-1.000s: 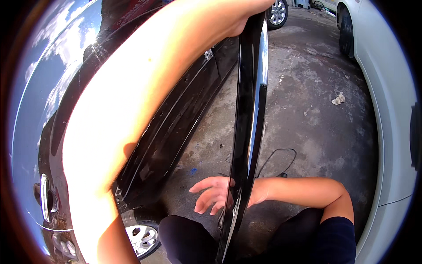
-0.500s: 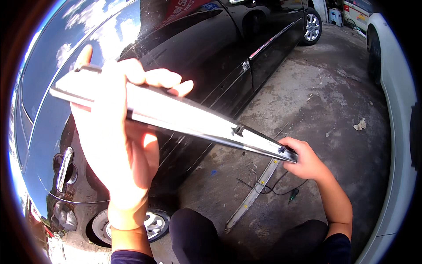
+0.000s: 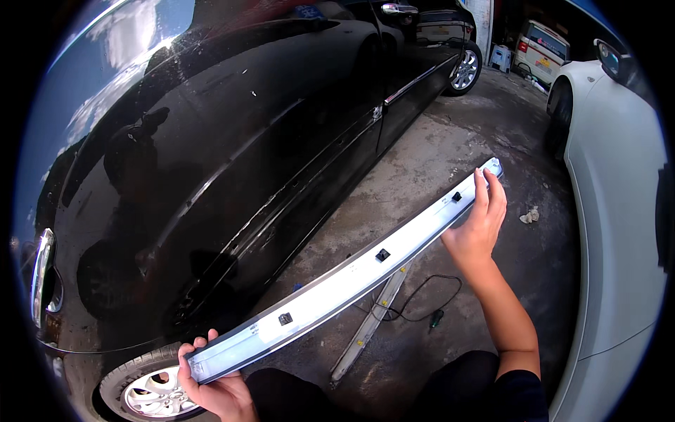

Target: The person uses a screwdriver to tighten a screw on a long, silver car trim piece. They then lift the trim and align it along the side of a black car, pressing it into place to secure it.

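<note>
Stretched between my hands is a long white door moulding (image 3: 330, 282) with dark edges, its inner face up and three black clips showing along it. My left hand (image 3: 214, 383) grips its near left end, fingers curled over the edge. At the far right end my right hand (image 3: 480, 219) pinches it, thumb below and fingers over the top. Beyond the moulding stands a black car door (image 3: 232, 176) with scuffed lines along its lower part. The moulding is held apart from the door.
On the concrete floor lie another long strip (image 3: 367, 336) with yellow spots, a dark cable (image 3: 422, 280) with a green-handled tool (image 3: 436, 318), and a crumpled scrap (image 3: 529, 215). A white car (image 3: 612, 232) borders the right side. A blue stool (image 3: 500, 58) stands farther back.
The moulding has swung round: its left end dropped toward me and its right end rose. Its clip side now faces up. Both hands still hold its ends, and the view has shifted.
</note>
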`<control>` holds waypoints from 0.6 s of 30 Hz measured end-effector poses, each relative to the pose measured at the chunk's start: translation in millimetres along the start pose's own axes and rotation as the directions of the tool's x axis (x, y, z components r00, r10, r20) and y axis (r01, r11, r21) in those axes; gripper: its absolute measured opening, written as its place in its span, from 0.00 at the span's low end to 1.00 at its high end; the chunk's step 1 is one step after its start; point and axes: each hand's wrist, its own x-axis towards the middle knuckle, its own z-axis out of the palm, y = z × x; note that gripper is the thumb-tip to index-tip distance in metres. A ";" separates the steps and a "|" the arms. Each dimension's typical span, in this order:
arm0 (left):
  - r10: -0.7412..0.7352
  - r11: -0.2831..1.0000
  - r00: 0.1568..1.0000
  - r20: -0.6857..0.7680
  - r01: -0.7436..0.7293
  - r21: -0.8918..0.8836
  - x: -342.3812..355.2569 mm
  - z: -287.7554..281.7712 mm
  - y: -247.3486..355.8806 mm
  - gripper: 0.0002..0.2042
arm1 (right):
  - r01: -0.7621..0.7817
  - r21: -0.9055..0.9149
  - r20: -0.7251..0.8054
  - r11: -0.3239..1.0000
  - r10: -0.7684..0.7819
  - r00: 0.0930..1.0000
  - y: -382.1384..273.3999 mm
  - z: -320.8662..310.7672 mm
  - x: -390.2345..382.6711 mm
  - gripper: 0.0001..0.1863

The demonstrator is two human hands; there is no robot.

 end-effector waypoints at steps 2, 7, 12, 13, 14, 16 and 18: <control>-0.031 0.998 0.997 -0.076 0.027 -0.061 6.9 -22.2 5.5 0.18 | -0.029 -0.083 0.002 0.996 0.029 1.000 -2.7 -6.6 5.2 0.51; -0.090 0.996 0.969 -0.232 0.081 -0.048 17.0 -58.5 17.2 0.20 | -0.663 0.600 0.308 0.448 0.635 0.708 48.7 -5.7 -10.3 0.38; -0.166 0.986 0.950 -0.265 0.161 -0.041 27.7 -81.7 14.7 0.20 | -0.873 0.409 0.788 -0.265 0.586 0.191 56.0 54.5 -9.8 0.52; -0.190 0.982 0.937 -0.293 0.188 -0.037 28.3 -79.6 15.3 0.21 | -0.861 0.422 0.807 -0.283 0.551 0.214 62.5 74.2 -14.5 0.49; -0.203 0.978 0.923 -0.327 0.207 -0.023 28.3 -79.2 19.0 0.21 | -0.807 0.445 0.809 -0.388 0.560 0.176 40.9 85.4 -7.2 0.44; -0.221 0.972 0.905 -0.363 0.234 -0.009 24.5 -78.7 16.2 0.21 | -0.733 0.485 0.779 -0.477 0.617 0.113 32.0 102.4 -1.9 0.40; -0.167 0.984 0.940 -0.296 0.176 0.006 20.1 -95.8 13.0 0.21 | -0.698 0.558 0.725 -0.448 0.673 0.148 43.9 116.7 2.2 0.37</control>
